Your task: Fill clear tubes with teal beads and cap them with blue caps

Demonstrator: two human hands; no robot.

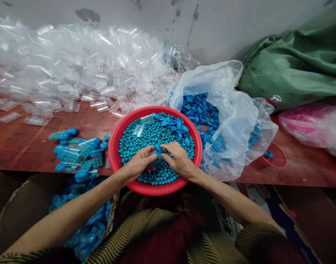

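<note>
Both hands are meeting over the middle of a red basin [114,150], their fingertips nearly touching. The left hand [141,160] and the right hand [179,158] are pinching a small blue cap [158,148] between them, with fingers and thumbs drawn in narrow; what looks like a clear tube is showing just below it, though the fingers are hiding most of it. The cap is sitting above a bed of teal beads [156,178] that is filling the basin. Loose blue caps [177,127] are lying on the beads towards the far right, and two clear tubes [138,130] are resting there on the far left side. The basin is standing at the front of a reddish bench [30,157], its near rim reaching past the edge. Bead-filled tubes [79,157] are lying in a cluster to the left, and more blue-capped ones are piling up below the bench. A big heap of clear tubes [74,66] is spreading behind. Just right of the basin, a translucent bag [231,121] is gaping open around more blue caps, while a green sack [297,69] is slumping beyond it
</note>
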